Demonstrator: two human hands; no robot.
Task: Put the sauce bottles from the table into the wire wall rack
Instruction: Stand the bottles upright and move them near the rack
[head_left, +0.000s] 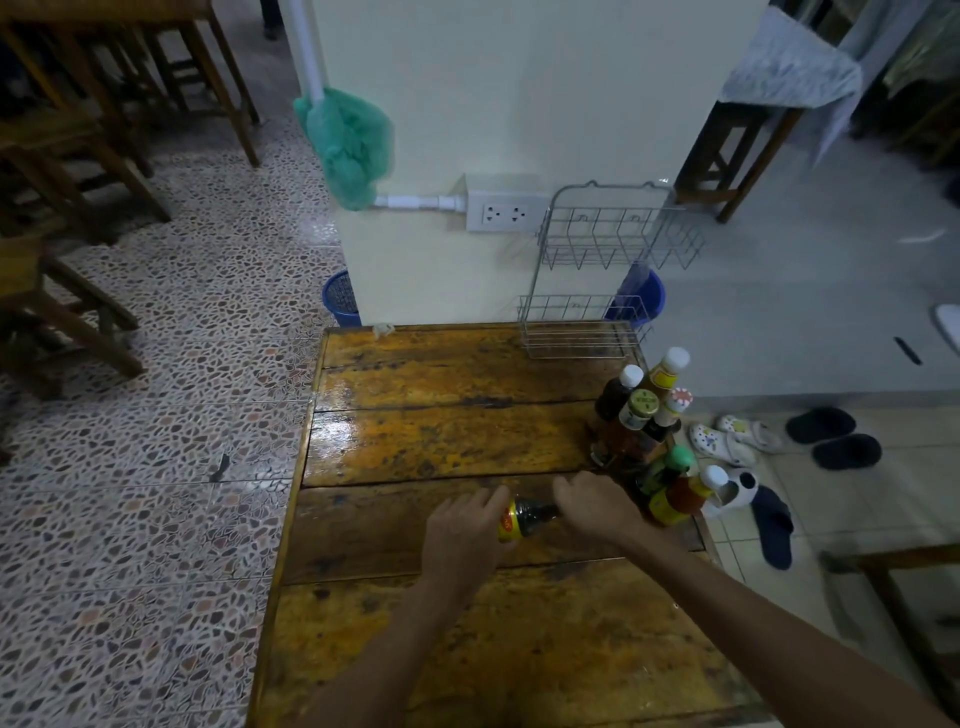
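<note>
A dark sauce bottle (527, 515) with a yellow and red label lies on its side on the wooden table (447, 415). My left hand (462, 535) covers its lower end and my right hand (592, 506) grips its neck end. Several upright sauce bottles (641, 415) stand clustered at the table's right edge, with two more bottles (680, 493) just right of my right hand. The two-tier wire wall rack (597, 270) hangs on the cream wall beyond the table's far right corner, and both its baskets hold nothing.
A double wall socket (504, 212) sits left of the rack, with a green plastic bag (348, 145) on a white pipe above. Blue baskets (340, 299) stand on the floor by the wall. Wooden chairs (78, 156) fill the left. Slippers (737, 441) lie on the floor at right.
</note>
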